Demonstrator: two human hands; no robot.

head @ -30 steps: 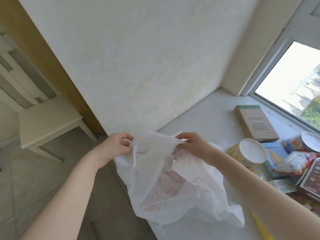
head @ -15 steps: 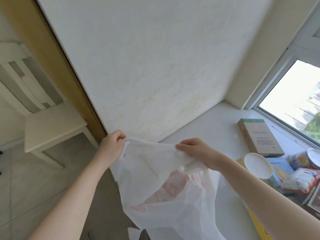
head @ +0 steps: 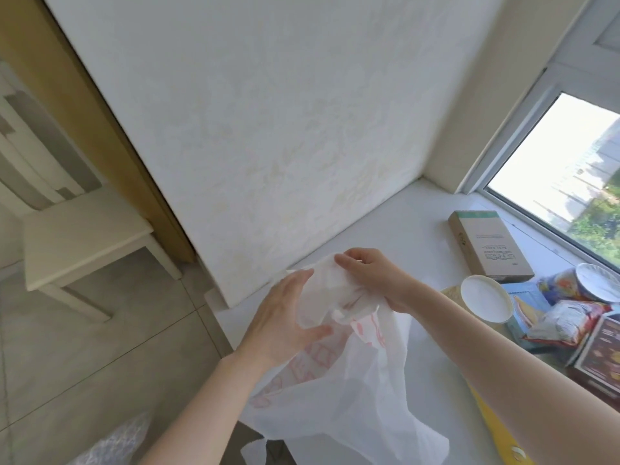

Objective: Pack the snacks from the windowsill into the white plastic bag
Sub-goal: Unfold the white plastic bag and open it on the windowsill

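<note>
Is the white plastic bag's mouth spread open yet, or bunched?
Bunched. The right hand pinches the white plastic bag at its gathered top; the left hand rests open against it. No opening shows.

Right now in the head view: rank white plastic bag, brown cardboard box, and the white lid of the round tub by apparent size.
1. white plastic bag, by far the largest
2. brown cardboard box
3. white lid

The bag hangs nearest the camera, which inflates it; box versus lid is clear, since they lie side by side.
</note>
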